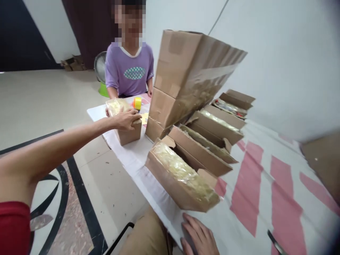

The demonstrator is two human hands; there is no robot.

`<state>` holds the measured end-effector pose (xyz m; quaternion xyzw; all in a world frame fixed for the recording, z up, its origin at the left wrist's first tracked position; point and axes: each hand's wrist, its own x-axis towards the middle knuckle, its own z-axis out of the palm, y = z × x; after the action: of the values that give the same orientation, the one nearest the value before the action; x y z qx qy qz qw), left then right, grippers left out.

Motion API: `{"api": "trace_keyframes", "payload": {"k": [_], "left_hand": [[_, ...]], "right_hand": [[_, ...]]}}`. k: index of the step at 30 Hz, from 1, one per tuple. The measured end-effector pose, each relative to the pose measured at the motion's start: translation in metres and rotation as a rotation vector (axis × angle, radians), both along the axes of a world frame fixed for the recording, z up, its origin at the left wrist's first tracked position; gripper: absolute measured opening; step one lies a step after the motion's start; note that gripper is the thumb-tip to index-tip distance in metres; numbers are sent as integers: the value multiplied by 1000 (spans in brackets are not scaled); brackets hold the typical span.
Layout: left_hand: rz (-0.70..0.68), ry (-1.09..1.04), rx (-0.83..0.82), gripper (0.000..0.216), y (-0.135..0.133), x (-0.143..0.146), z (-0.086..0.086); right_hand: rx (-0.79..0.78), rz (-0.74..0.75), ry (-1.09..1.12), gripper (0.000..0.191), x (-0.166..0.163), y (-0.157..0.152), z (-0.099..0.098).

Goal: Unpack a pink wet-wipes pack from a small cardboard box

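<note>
My left hand (126, 119) reaches far across the table and grips the top edge of a small open cardboard box (130, 134). Yellowish plastic-wrapped contents (116, 105) fill that box. My right hand (199, 234) lies flat on the white and pink table cover (255, 198) near the front edge, fingers apart and holding nothing. Just beyond it stands the nearest open box (170, 179) of a row, also packed with plastic-wrapped goods.
A person in a purple shirt (129, 71) sits at the far end, behind a yellow tape roll (137, 103). Sealed boxes (186, 74) are stacked beside several open ones (215, 125). A blade (276, 243) lies at the front right. A fan (100, 67) stands on the floor.
</note>
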<state>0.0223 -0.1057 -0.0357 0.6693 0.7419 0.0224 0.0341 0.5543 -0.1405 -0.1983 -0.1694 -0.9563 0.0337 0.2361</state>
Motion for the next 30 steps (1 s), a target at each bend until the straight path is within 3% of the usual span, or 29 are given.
{"api": "trace_keyframes", "payload": {"k": [4,9,13,17,21,24,27,30], "left_hand": [[-26,13,46,66,-5,18,-7],[5,-54,100,64,-16,64,-5],[12,-205,201,54,-15,98,-2],[-46,-360,289,52,-8,112,-1],[84,-387,363,52,-6,116,-6],[89,-499,369,48,-12,109,-7],[140,-629,441,47,-28,87,-5],[344,-589,587,54,-44,55,-1]], "right_hand": [[-34,-31,56,25,-7,-10,12],[-99,-37,74,23,-11,-16,15],[-124,-39,96,21,-12,-18,16],[-153,-39,116,22,-12,-19,13],[-144,-46,127,20,-13,-19,9],[-133,-48,139,21,-12,-19,7],[-135,-71,182,22,-11,-18,5],[-115,-93,219,21,-10,-17,3]]}}
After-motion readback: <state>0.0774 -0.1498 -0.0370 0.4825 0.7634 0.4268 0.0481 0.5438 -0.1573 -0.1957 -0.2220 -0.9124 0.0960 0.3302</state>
